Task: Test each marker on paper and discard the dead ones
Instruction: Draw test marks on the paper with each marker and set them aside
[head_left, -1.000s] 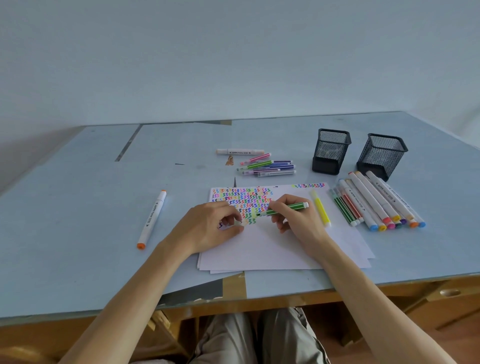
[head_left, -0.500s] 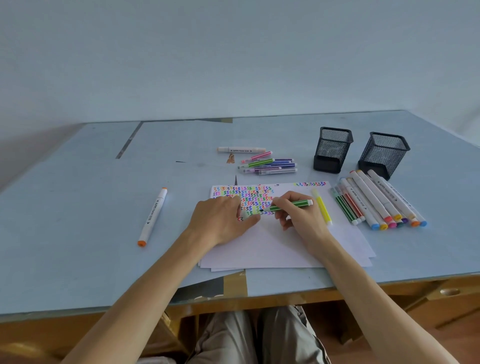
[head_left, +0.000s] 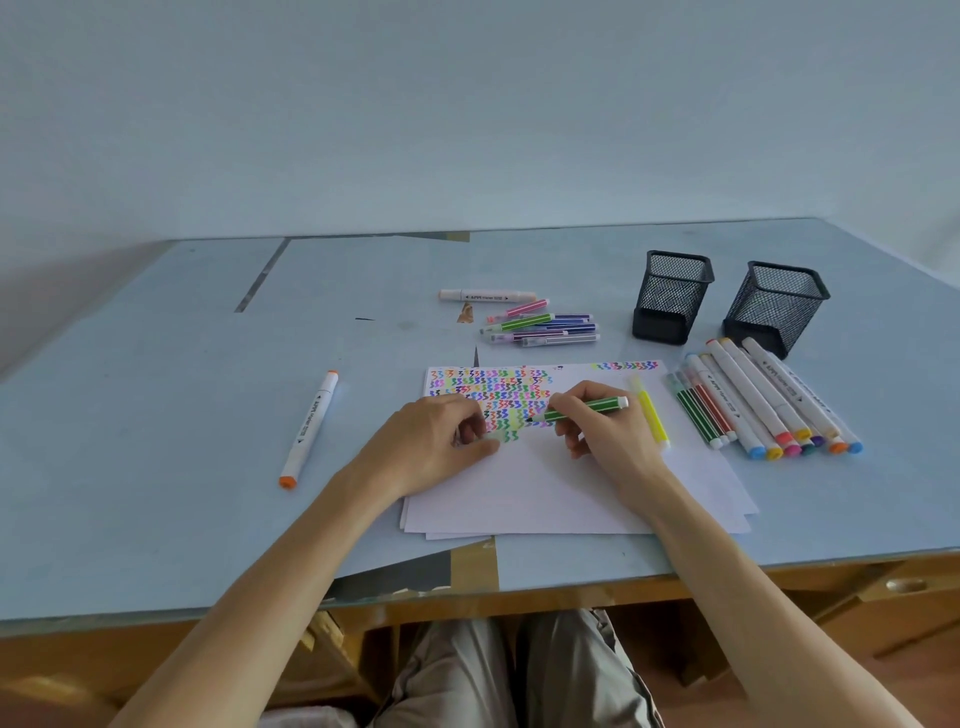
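Partly hidden green marker, blurred cap

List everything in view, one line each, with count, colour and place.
Stack of white paper sheets: several, coloured squiggles on top, table centre.
Green striped marker: one, in right hand, tip at paper.
Yellow highlighter: one, on paper's right edge.
Orange-capped white marker: one, lying left.
Black mesh pen cups: two, back right.
Row of white and striped markers: mixed caps, right of paper.
Cluster of thin markers: mixed colours, behind paper.
Left hand: resting on paper.
Right hand: gripping marker.
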